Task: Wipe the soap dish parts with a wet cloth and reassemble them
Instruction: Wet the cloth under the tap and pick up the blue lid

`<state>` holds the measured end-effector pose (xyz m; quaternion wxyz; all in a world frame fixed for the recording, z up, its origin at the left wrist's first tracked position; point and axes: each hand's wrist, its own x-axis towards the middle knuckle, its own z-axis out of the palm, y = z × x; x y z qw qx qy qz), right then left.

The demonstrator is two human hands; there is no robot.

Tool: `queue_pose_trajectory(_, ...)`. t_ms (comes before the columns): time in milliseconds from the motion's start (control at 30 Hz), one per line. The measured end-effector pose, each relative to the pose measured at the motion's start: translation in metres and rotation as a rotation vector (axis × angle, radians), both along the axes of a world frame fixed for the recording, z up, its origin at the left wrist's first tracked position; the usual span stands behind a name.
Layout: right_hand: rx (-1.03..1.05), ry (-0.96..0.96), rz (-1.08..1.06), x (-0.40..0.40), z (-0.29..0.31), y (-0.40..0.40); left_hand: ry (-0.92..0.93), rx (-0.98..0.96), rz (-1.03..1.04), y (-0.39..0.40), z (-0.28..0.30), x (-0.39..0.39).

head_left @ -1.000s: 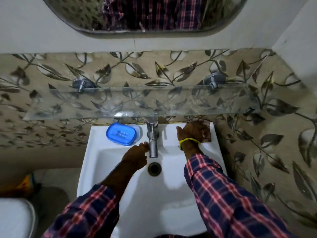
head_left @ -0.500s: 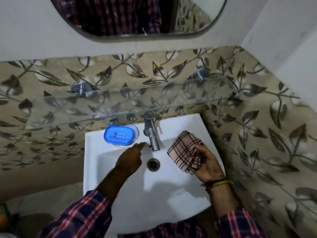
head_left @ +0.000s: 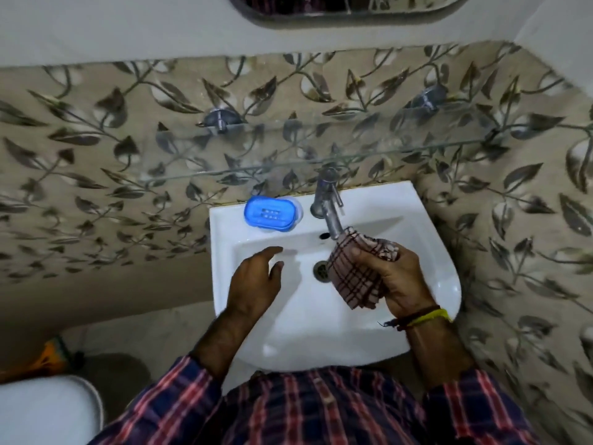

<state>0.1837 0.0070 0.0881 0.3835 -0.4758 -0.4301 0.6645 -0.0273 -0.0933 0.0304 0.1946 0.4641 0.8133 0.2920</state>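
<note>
A blue soap dish (head_left: 270, 213) with a slotted top sits on the back left rim of the white sink (head_left: 430, 284), its parts together. My right hand (head_left: 396, 281) grips a checked brown and white cloth (head_left: 351, 277) and holds its upper end right under the spout of the steel tap (head_left: 329, 207). No running water is visible. My left hand (head_left: 256, 281) hovers over the left of the basin, fingers spread, holding nothing, a short way in front of the soap dish.
A glass shelf (head_left: 321, 155) juts out from the leaf-patterned tiled wall just above the tap and dish. A mirror (head_left: 346, 8) hangs higher up. The drain (head_left: 322, 268) lies between my hands. A white toilet lid (head_left: 45, 409) is at the lower left.
My right hand picked the cloth up from the sink's back right corner and brought it under the tap spout. My left hand drew back from the tap and hovers over the basin.
</note>
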Motion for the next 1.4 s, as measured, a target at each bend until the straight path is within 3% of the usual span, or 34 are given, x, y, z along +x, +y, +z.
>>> queue_pose_trajectory(167, -0.224, 0.031, 0.050, -0.010, -0.005, 0.010, -0.010, -0.025, 0.068, -0.003, 0.005, -0.003)
queue_pose_trajectory(300, -0.082, 0.002, 0.182, -0.021, -0.006, 0.009, 0.004, -0.066, 0.114, 0.007, 0.009, -0.010)
queue_pose_trajectory(433, -0.051, -0.046, 0.181, -0.028, -0.013, 0.007, -0.024, -0.074, 0.186, 0.016, 0.013, -0.013)
queue_pose_trajectory(700, 0.073, -0.261, 0.174, -0.035, -0.035, 0.028, -0.346, 0.040, 0.574, 0.050, -0.005, -0.051)
queue_pose_trajectory(833, 0.096, -0.379, 0.256, -0.061, -0.048, 0.038, -0.467, 0.036, 0.653, 0.079, -0.015, -0.073)
queue_pose_trajectory(1000, 0.186, -0.432, 0.374, -0.105, -0.057, 0.044, -0.762, 0.097, 0.724, 0.100, -0.026, -0.087)
queue_pose_trajectory(1100, 0.196, -0.472, 0.364, -0.122, -0.066, 0.050, -0.821, 0.115, 0.771, 0.107, -0.029, -0.084)
queue_pose_trajectory(1400, 0.115, -0.295, 0.232, -0.105, -0.066, 0.055, -0.838, 0.330, 0.790, 0.100, -0.028, -0.079)
